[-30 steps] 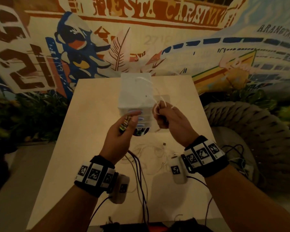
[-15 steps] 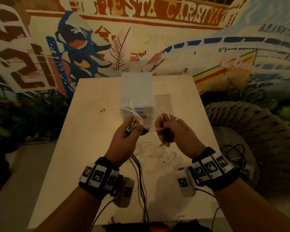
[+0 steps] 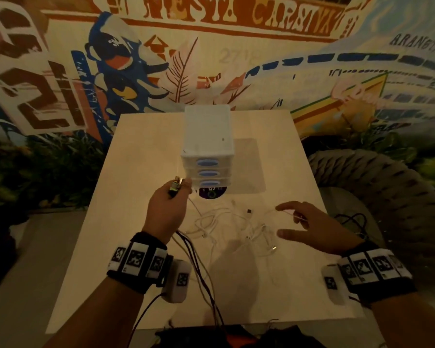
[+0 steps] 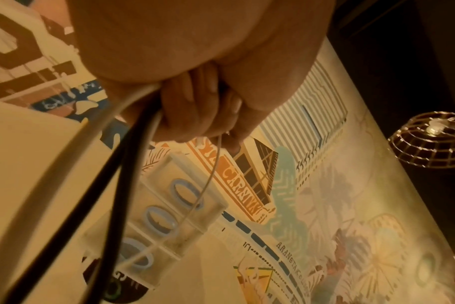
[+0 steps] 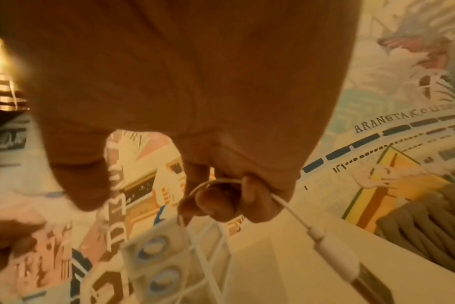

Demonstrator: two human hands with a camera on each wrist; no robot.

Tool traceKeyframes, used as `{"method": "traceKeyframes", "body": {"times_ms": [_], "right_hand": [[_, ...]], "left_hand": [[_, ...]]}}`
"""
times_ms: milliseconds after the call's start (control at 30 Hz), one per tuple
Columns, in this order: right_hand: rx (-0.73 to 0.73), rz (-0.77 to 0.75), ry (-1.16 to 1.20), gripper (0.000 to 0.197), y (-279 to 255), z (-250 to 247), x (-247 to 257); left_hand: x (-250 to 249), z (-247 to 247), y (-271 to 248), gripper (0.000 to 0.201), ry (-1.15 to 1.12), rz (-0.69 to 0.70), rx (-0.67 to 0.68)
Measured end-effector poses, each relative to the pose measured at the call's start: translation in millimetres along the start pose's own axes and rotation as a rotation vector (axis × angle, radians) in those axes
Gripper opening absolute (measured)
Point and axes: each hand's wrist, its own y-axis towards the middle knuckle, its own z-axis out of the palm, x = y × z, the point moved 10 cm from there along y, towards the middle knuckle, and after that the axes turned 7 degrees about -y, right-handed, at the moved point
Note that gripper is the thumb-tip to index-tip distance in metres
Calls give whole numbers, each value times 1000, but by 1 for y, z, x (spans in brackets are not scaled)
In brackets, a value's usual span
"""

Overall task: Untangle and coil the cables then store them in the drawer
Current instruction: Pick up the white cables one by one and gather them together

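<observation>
Apart now — both hands have dropped from the raised tangle of half a second back and spread wide over the pale wooden table (image 3: 141,156). My left hand (image 3: 166,212) hovers just in front of the small white plastic drawer unit with three blue oval handles (image 3: 207,156), fingers curled round a bundle of plug ends (image 3: 175,187), with dark cables (image 4: 112,185) and a white one trailing down from the fist toward the table's near edge. My right hand (image 3: 309,227) is out toward the right edge, forefinger and thumb stretched, yet the wrist view shows the lower fingers (image 5: 221,199) hooked round a thin white cable (image 5: 291,209) whose white plug (image 5: 335,257) dangles below — so it's gripping that. Between my hands, the loose heap of thin white cables (image 3: 231,224) lies tangled on the table's middle, near the front of the drawer unit, whose three drawers all sit shut. A dark round sticker (image 3: 212,193) shows at the unit's foot.
</observation>
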Motion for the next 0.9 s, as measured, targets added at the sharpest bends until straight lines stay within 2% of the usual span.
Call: {"method": "traceKeyframes", "body": {"times_ms": [67,167,333,467,533,600,667,733,833,900], "right_hand": [[-54,-53,111,33,-4,-16,7],[-167,-139,46,44,-8,-40,36],[-141,-421,-57,39,-19,-49,132],[-158,-489,16,37,-20,-59,169],[-169,-458,57,35,-16,-65,167],[-158,-428,62,24,-11,-65,156],[-120,-419,25,15,-8,-59,145],[-61,-399,22,15,-8,-49,132],[-32,-329,25,16,-8,-42,103],[-62,-299,113,19,-6,-44,88]], "left_hand": [[-3,7,-1,37,114,31,83],[-16,26,-9,33,204,128,191],[-56,64,-41,19,-9,249,380],[-66,76,-53,26,-61,292,437],[-63,76,-52,35,-73,260,458],[-59,75,-51,40,-83,235,482],[-57,70,-47,44,-43,232,456],[-53,63,-42,47,-5,212,396],[-45,52,-35,42,3,161,361],[-41,49,-32,34,14,148,373]]}}
